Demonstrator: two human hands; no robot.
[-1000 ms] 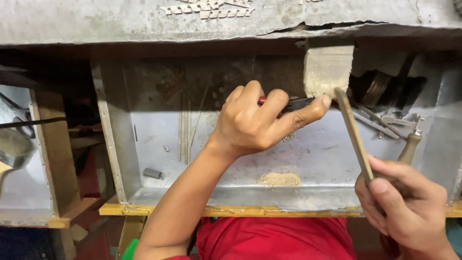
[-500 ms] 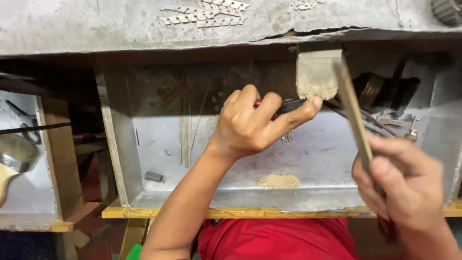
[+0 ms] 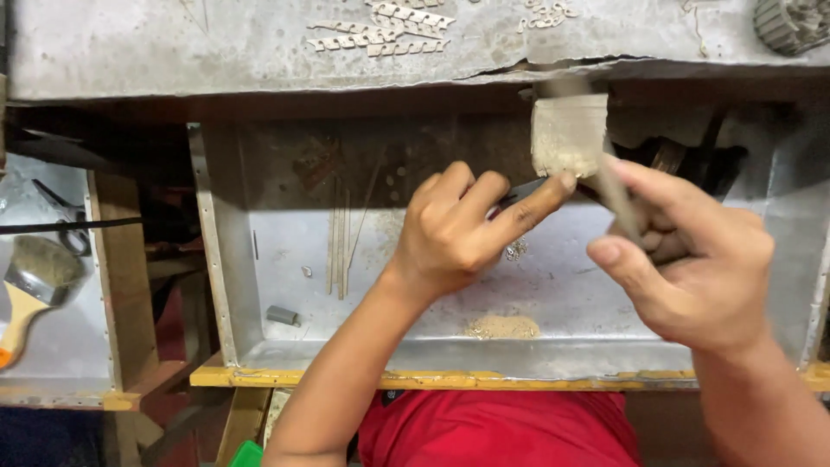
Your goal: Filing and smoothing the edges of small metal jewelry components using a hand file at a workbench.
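1. Leftmost, well away from either hand, a brush point(image 3: 35, 285) with a pale wooden handle lies in the side tray, and a small grey cylinder point(image 3: 283, 316) sits on the floor of the metal tray point(image 3: 216, 259).
2. Next, the left hand point(image 3: 458, 233) is curled, its fingers pressed together around a dark, slim tool point(image 3: 519, 190); the forefinger lies stretched along it, its tip just below the pale bench block point(image 3: 568, 134).
3. Just under that forefinger a tiny silvery piece point(image 3: 516, 251) shows against the tray floor; whether it is held cannot be told. Lower down lies a heap of filings point(image 3: 501, 327).
4. Right of the forefinger, the right hand point(image 3: 692, 259) pinches a flat file point(image 3: 618, 195) between thumb and bent fingers, the blade blurred and slanting up to the block.
5. Judged from this, filing at the block is in hand; the next stroke calls for a steady left grip and the file kept flat on the work.
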